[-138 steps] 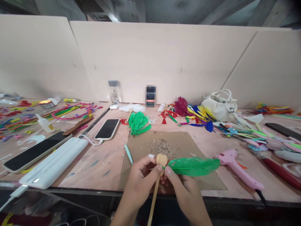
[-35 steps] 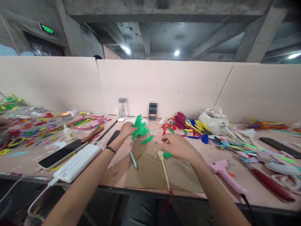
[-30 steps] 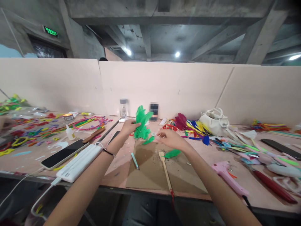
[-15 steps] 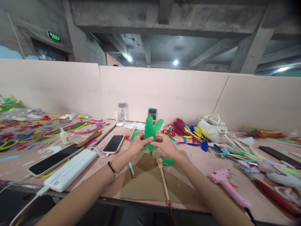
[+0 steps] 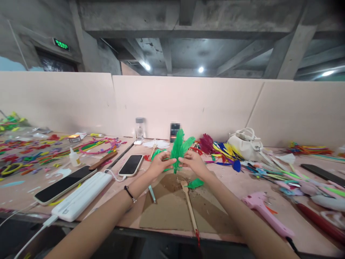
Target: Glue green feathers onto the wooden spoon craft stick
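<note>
Green feathers (image 5: pixel 178 149) stand upright between my two hands, above a brown cardboard sheet (image 5: pixel 164 212). My left hand (image 5: pixel 161 163) pinches them from the left side, and my right hand (image 5: pixel 192 162) pinches them from the right. Below, a wooden spoon (image 5: pixel 190 207) lies on the cardboard with red string at its lower end. Another green feather (image 5: pixel 195 183) rests beside the spoon's head. A thin light-blue tool (image 5: pixel 152 194) lies at the cardboard's left edge.
On the left lie a phone (image 5: pixel 130 165), a larger phone (image 5: pixel 64 185) and a white power bank (image 5: pixel 82 196). At the right are a pink glue gun (image 5: pixel 265 212), a white bag (image 5: pixel 245 144) and coloured feathers (image 5: pixel 225 153). A pale partition (image 5: pixel 185 100) stands behind.
Both hands have shifted slightly right with the green feathers, whose tips now tilt more to the right and spread wider.
</note>
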A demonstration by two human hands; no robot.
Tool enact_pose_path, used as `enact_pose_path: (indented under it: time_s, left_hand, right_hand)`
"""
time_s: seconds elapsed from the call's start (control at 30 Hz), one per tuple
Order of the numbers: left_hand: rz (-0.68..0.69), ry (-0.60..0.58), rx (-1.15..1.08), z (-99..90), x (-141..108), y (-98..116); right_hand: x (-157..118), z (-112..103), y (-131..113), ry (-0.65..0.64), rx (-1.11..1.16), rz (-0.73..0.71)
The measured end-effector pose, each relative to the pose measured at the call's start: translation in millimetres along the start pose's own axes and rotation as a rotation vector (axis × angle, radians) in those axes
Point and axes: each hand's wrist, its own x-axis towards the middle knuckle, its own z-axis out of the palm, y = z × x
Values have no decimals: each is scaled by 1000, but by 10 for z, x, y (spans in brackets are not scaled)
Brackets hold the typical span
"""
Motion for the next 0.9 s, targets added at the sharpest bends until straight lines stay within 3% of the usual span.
enact_pose_path:
  time_s: [0.27,0.5,0.9]
  left_hand:
    - [6,-20,-27,-12,39,-57]
    - [20,-30,-11,1,51,-80]
    - [36,5,1,32,33,-41]
  right_hand:
    - [25,-50,47,65,59,18]
    - [40,-38,130,140,-36,65]
    - [59,-46,190,160,-36,69]
